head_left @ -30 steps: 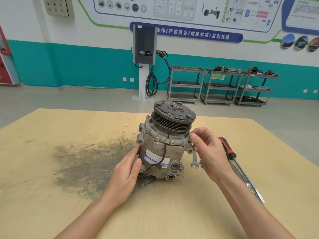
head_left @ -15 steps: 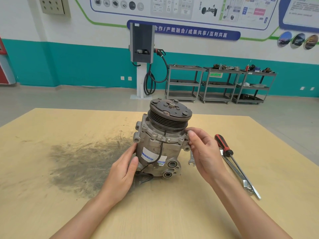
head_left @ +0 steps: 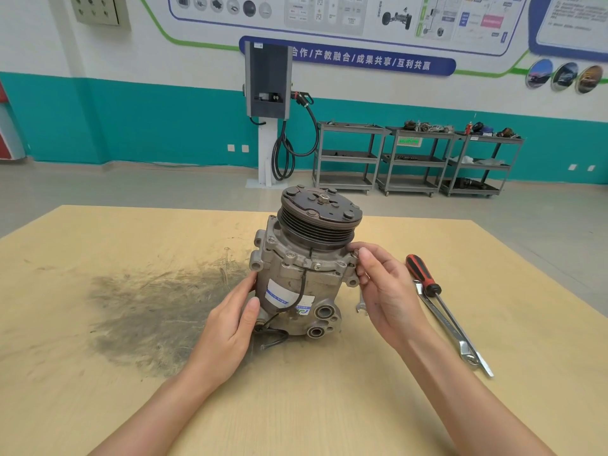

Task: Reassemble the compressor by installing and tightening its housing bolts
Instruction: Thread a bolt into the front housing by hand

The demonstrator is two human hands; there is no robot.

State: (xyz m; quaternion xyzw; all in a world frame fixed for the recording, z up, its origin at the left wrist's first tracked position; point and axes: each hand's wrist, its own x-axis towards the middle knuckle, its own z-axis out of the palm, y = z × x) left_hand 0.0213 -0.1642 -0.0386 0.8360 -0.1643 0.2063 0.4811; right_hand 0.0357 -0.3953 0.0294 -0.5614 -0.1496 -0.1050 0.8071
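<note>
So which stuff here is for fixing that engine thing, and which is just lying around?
For the job:
compressor
left hand
right hand
small spanner
long spanner
screwdriver

Just lying about:
charger
carts
dark smudge on the table

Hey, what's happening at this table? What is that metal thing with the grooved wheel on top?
A person is working on a car compressor standing pulley-up on a wooden table. The left hand steadies its lower side, while the right hand has its fingertips at a bolt spot on the housing's right edge; whether a bolt is pinched there is hidden. A red-handled screwdriver and wrenches lie unused beside the right hand.
</note>
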